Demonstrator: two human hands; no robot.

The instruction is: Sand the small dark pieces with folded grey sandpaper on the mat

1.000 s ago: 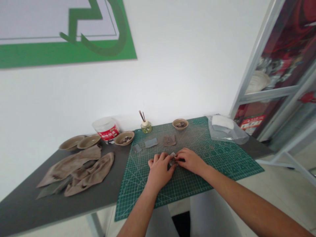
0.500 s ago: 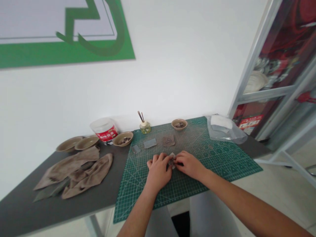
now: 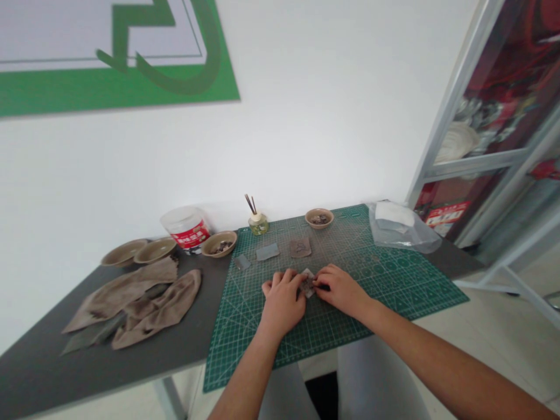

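Note:
A small greyish, patterned flat piece (image 3: 308,284) lies on the green cutting mat (image 3: 245,344) between my two hands; its exact kind is too small to tell. My left hand (image 3: 283,300) holds its left edge, with thumb and index finger curled against it. From the right, my right hand (image 3: 341,289) pinches the other edge with thumb and fingertips. Just beyond them rest a brown square of cloth or leather (image 3: 300,247) with a dark outline, a pale grey rectangular piece (image 3: 267,252) and a smaller clear-looking one (image 3: 242,262).
At the back stand a bowl of small bits (image 3: 319,219), another such bowl (image 3: 219,244), a reed diffuser (image 3: 258,224) and a plastic tub (image 3: 188,228). Brown cloths (image 3: 153,309) and two more bowls (image 3: 125,252) occupy the left. A plastic bag (image 3: 402,227) lies at right.
My right fingers have drawn slightly right, so more of the greyish piece shows between my hands. My left hand has stayed nearly in place. The view has shifted a little.

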